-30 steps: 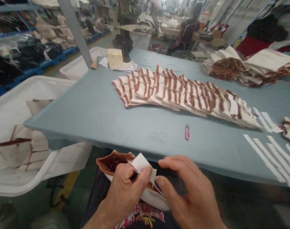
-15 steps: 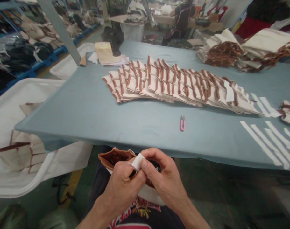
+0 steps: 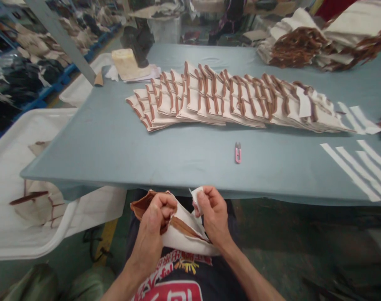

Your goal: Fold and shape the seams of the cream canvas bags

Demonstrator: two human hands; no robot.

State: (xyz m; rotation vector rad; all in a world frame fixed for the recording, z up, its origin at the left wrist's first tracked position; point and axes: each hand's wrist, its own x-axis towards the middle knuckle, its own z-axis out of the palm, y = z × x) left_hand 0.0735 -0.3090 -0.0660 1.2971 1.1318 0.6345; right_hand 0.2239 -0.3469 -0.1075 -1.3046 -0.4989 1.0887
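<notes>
Below the table's near edge, over my lap, I hold a cream cloth bag with brown trim (image 3: 180, 228). My left hand (image 3: 154, 221) is closed in a fist on the bag's brown-lined opening. My right hand (image 3: 210, 213) is closed too, pinching a small white paper slip (image 3: 196, 195) at the bag's upper edge. The two hands are a short way apart with the bag stretched between them.
A blue-grey table (image 3: 121, 146) carries a long fanned row of the same bags (image 3: 228, 98), pink thread snips (image 3: 237, 152), white paper strips (image 3: 353, 167) at right and more bag heaps (image 3: 303, 37) at the back. A white bin (image 3: 30, 188) with bags stands at left.
My hands were together on the white slip; now they have drawn apart, the right one keeping the slip and the left one gripping the bag's opening. My view has tilted down.
</notes>
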